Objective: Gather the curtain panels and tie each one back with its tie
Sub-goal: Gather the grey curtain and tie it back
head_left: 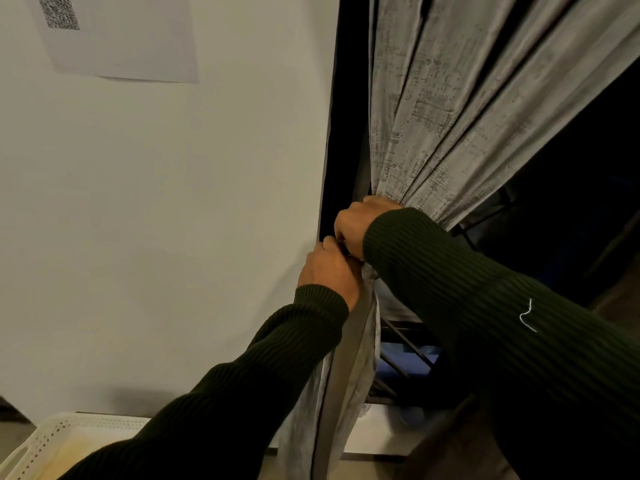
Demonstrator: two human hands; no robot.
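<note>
A grey patterned curtain panel (443, 109) hangs beside the dark window frame and is bunched into tight folds at the height of my hands. My right hand (356, 225) is curled around the gathered fabric at its narrowest spot. Just below it, my left hand (329, 268) pinches something at the bunch, next to the wall's edge. A flat grey strip (346, 355), likely the tie, hangs straight down from under my left hand over the lower curtain fabric (365, 368). The spot where my fingers meet is hidden by the hands themselves.
A plain white wall (156, 220) fills the left, with a sheet of paper (117, 36) stuck high on it. A white perforated basket (52, 445) sits at the lower left. Dark window glass and metal bars (408, 344) lie behind the curtain on the right.
</note>
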